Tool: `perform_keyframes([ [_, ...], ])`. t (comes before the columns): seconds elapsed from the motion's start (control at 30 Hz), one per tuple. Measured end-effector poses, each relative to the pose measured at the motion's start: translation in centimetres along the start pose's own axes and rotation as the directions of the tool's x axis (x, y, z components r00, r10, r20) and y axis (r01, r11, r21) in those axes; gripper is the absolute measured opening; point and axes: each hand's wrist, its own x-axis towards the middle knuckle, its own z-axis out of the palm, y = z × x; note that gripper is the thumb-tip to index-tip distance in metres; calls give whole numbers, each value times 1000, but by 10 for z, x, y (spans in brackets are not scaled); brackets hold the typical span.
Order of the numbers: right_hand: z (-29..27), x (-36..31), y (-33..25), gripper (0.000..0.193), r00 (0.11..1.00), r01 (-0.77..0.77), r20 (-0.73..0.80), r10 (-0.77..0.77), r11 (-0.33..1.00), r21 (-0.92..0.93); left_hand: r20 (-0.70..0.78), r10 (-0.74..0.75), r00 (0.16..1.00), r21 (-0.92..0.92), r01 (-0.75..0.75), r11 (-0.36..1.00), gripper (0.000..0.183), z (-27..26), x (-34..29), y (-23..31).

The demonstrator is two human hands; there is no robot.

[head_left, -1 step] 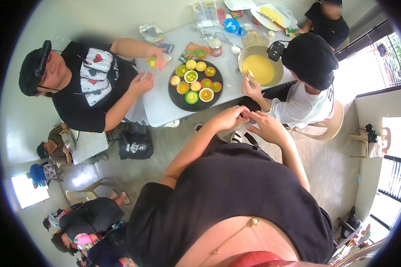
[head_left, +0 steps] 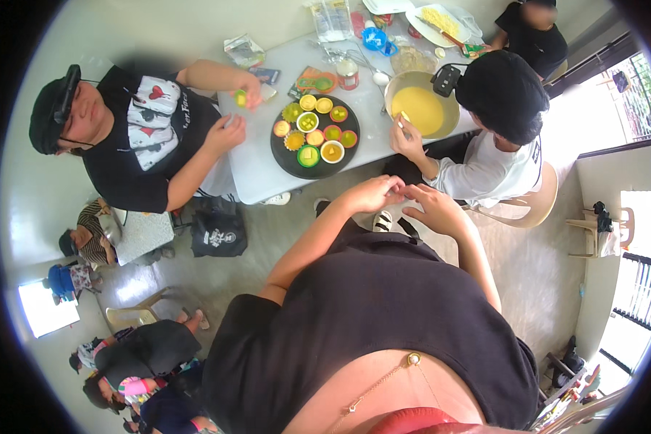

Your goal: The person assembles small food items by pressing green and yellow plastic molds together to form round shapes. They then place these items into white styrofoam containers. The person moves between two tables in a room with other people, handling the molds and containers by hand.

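Touching or nearly touching at the fingertips, the wearer's left hand (head_left: 375, 193) and right hand (head_left: 434, 207) meet in front of the body, on the wearer's side of the round black tray (head_left: 320, 173) and to its right. The left fingers curl in and the right ones reach toward them, loosely bent; the meeting point is small and partly covered, so I cannot tell whether anything is pinched there. Neither hand touches the tray, which lies on the pale surface (head_left: 254, 177) near its front edge.

Small cups stand on the tray, among them a white cup (head_left: 333, 151) with orange-yellow filling and a green cup (head_left: 309, 156) with a pale piece on top. Each cup is probably light, with a soft filling that dents easily; the side walls are the place to hold, kept level. The tray looks thin and stiff, and loaded like this it would tip if lifted from one side, so opposite rims suit it best.

Right of the tray, a wide bowl (head_left: 450, 120) holds yellow liquid (head_left: 416, 108). It is likely heavy and prone to slosh, so both hands under the rim would be steadier. A co-worker's hand (head_left: 410, 141) is beside it.
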Motion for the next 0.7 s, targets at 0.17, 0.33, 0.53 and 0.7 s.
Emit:
perform_keyframes([
  [0.17, 17, -30, 28, 37, 991, -60, 123, 53, 997, 53, 239, -177, 955, 161, 141, 977, 50, 35, -3, -11],
  [0.33, 13, -15, 26, 37, 977, 119, 173, -122, 993, 27, 64, -170, 983, 70, 165, 984, 45, 36, -25, -22],
  [0.53, 5, 23, -2, 37, 929, 359, 146, -341, 925, -122, -192, -126, 973, 1, 128, 992, 38, 25, -36, -7],
  [0.7, 5, 34, -18, 35, 886, 447, 134, -443, 894, -2, -309, 161, 937, 233, -90, 968, 38, 28, -43, -26],
])
